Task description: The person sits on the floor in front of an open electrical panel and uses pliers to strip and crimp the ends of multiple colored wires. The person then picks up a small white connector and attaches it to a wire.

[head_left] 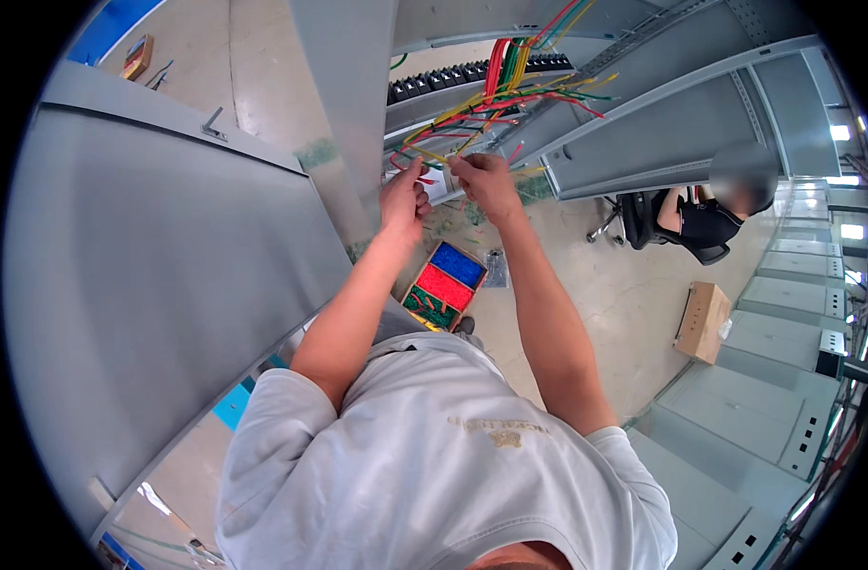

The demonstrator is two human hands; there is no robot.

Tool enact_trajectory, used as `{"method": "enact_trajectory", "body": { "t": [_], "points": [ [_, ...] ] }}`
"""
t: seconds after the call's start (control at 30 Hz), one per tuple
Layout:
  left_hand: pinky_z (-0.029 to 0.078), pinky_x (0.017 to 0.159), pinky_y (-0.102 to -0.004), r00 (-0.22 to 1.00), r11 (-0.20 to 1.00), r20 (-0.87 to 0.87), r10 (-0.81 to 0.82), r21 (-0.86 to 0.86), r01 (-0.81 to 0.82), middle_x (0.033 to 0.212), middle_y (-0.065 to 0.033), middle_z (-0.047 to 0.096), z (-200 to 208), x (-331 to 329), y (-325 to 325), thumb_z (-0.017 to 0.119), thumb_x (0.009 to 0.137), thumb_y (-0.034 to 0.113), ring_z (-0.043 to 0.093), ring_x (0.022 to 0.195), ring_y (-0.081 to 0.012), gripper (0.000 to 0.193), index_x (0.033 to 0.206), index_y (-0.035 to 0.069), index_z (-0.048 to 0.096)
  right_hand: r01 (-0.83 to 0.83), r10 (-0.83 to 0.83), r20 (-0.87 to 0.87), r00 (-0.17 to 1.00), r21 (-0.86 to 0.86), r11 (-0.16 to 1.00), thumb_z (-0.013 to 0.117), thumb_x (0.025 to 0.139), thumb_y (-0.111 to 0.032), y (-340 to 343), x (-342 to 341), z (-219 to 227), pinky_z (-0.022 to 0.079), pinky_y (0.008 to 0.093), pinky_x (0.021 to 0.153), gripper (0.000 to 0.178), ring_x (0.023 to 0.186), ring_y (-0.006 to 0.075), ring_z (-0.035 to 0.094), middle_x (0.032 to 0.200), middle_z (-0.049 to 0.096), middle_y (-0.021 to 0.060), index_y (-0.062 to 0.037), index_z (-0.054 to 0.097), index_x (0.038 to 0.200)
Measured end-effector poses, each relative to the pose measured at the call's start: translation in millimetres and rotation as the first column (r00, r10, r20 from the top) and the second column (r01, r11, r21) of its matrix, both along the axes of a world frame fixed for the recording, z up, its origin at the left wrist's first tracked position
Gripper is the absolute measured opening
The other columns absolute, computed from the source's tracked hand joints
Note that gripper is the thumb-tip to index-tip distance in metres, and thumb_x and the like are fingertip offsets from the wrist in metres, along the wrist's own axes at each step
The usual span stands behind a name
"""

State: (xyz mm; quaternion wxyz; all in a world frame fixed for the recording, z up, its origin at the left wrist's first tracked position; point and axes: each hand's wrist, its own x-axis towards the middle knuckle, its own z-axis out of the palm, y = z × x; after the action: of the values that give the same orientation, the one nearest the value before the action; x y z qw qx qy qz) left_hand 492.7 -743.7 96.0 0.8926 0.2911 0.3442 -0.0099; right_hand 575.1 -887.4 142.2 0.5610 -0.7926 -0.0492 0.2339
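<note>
In front of an open grey metal cabinet, my left hand (405,201) and my right hand (489,184) are raised close together, a small gap between them. Both have thumb and fingers pinched. A thin yellow wire (426,153) reaches the fingertips of my right hand. My left fingertips close beside a green and a red wire; which one they grip is too small to tell. Above the hands hangs a loose bundle of red, green and yellow wires (510,93), with free ends spreading to the right. Behind it runs a row of black terminal blocks (443,82).
A large grey door (168,285) stands at the left. Below my hands, a divided box (465,302) of blue, red and green small parts sits on the floor beside a clear bag (496,269). A person (705,217) sits at the right, near a cardboard box (703,323) and several grey cabinets (747,408).
</note>
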Motion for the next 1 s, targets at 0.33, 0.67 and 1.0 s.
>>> {"method": "enact_trajectory", "body": {
  "t": [0.33,0.67,1.0],
  "points": [
    [0.034,0.053,-0.0251,0.977,0.936,0.201,-0.072,-0.326,0.136,0.07,0.0033,0.047,-8,-12,-11,0.06,0.091,0.013,0.043,0.06,-0.0097,0.024,0.111,0.001,0.064,0.162,-0.12,-0.185,0.975,0.237,0.958,0.067,0.095,-0.018,-29,-29,-12,0.042,0.0255,0.054,0.024,0.059,0.0097,0.054,0.07,0.062,0.003,0.004,0.069,0.087],
    [0.048,0.067,-0.0255,0.992,0.954,0.101,-0.07,-0.282,0.096,0.093,-0.0004,0.066,-50,-9,-34,0.058,0.104,0.029,0.062,0.08,-0.0112,0.029,0.119,0.005,0.064,0.124,-0.074,-0.213,0.974,0.231,0.965,0.067,0.096,-0.02,-33,-45,-24,0.039,0.0251,0.053,0.024,0.059,0.0094,0.052,0.071,0.06,0.0021,0.0034,0.068,0.091],
    [0.051,0.075,-0.028,0.988,0.962,0.155,-0.001,-0.269,0.044,0.081,0.0042,0.06,-35,-1,-51,0.065,0.1,0.023,0.058,0.077,-0.0078,0.012,0.1,0.011,0.066,0.094,-0.058,0.224,0.973,-0.155,0.983,0.068,0.088,-0.024,-26,-36,-20,0.053,0.0373,0.063,0.03,0.064,0.0268,0.069,0.071,0.069,0.0187,0.0053,0.072,0.086]
  ]
}}
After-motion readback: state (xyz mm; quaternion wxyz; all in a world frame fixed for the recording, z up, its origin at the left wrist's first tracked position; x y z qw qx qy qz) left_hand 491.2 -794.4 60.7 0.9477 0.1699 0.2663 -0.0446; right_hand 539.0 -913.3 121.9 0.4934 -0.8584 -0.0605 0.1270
